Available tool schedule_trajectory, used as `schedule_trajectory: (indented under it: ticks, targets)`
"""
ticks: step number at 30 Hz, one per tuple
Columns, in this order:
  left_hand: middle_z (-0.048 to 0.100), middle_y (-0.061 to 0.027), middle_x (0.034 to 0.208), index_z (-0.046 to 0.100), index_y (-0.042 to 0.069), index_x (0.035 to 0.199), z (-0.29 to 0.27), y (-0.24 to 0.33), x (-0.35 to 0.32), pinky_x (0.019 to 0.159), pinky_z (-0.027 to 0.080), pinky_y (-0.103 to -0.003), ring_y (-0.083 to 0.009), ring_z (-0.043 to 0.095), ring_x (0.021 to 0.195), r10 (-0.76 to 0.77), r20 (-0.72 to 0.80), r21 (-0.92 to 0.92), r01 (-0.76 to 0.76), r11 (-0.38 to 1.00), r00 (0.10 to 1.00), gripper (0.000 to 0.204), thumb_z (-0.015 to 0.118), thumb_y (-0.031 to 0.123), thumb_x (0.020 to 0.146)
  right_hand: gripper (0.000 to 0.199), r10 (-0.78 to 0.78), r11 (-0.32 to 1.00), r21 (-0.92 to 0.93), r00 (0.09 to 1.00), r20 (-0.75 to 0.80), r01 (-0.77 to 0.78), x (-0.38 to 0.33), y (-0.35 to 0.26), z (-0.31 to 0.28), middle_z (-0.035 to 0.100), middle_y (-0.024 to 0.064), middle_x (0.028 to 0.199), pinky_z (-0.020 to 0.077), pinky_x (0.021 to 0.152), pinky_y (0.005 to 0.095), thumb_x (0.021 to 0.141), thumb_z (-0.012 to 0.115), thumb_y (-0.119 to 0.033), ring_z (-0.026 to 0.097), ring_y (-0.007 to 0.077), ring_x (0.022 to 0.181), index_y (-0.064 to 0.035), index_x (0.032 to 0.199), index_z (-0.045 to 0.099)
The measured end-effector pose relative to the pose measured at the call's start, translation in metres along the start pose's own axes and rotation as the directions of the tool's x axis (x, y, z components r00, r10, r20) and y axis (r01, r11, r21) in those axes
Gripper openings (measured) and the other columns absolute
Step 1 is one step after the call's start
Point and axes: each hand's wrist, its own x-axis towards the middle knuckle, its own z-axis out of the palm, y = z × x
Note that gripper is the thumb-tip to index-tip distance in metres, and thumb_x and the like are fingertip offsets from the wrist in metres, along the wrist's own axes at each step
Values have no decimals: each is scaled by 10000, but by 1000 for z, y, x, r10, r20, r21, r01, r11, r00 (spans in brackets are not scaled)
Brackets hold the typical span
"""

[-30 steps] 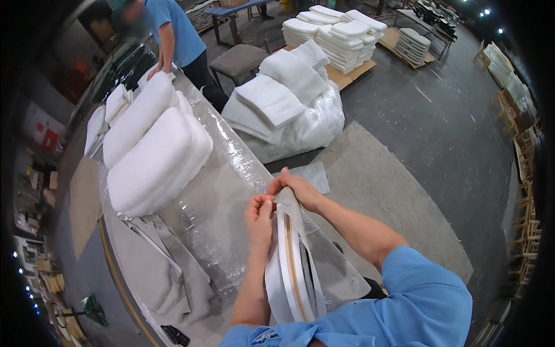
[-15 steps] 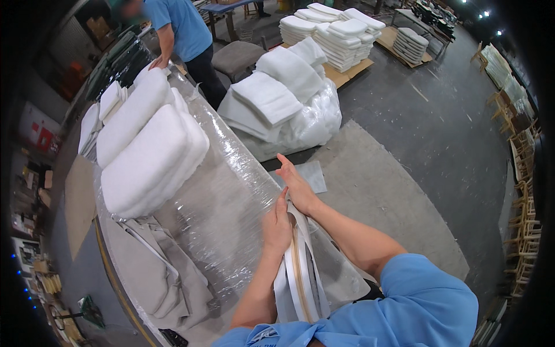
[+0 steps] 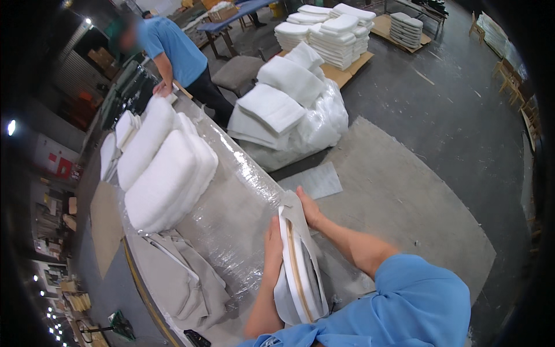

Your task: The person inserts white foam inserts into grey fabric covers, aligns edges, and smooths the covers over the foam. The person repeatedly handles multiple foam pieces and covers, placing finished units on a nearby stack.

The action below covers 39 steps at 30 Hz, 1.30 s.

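The person's hands are apart with a grey fabric cover (image 3: 297, 214) between them, the left hand (image 3: 273, 246) looking flat along its left side and the right hand (image 3: 310, 209) set against the right side near the far end; whether the right fingers pinch the cloth or only press it cannot be told. The cover stands on edge at the near end of the plastic-wrapped surface (image 3: 245, 211), close to the person's front, its open side upward and showing a white band (image 3: 287, 263) with a tan strip (image 3: 293, 251) along it. Working this well probably calls for even, opposed pressure from both palms, since a harder push on one side could tip or twist the piece. The cloth would be best smoothed outward from the far end, keeping its loose edges clear of the tan strip and level on both sides. The grey fabric pieces (image 3: 182, 283) and white padding (image 3: 167, 185) lie well apart, leaving the hands room.
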Motion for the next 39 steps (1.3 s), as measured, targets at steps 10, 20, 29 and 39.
schedule_trajectory:
  ticks: [10,20,29,39]
  targets:
    - [540,-109,1549,404,3,1600,-67,168,-157,1159,410,-359,-223,544,1375,444,273,-238,-387,891,854,899,517,686,1027,362,-885,415,-227,449,124,881,-133,-204,114,692,126,884,493,828,384,1035,634,-347,624,246,831,-8,941,719]
    - [690,-236,1238,481,-31,1485,-29,200,-271,978,529,-380,-318,697,1135,398,43,618,-337,710,916,661,742,142,903,560,-570,617,-184,595,566,765,-201,-238,104,671,72,757,467,675,297,1102,499,-418,608,167,726,-1,802,721]
    - [638,-246,1361,405,-7,1538,-9,174,-295,1033,517,-417,-366,668,1227,451,-22,667,-323,672,892,766,770,104,874,927,-566,733,-72,666,485,676,-189,-186,90,686,70,713,490,626,299,1081,230,-721,639,154,662,19,805,714]
    - [679,-244,1310,469,11,1512,-42,172,-339,1030,524,-419,-376,687,1212,322,15,724,-232,650,946,736,796,129,864,604,-608,680,-208,699,377,703,-187,-120,61,704,159,774,527,706,380,1118,354,-414,677,291,714,17,888,709]
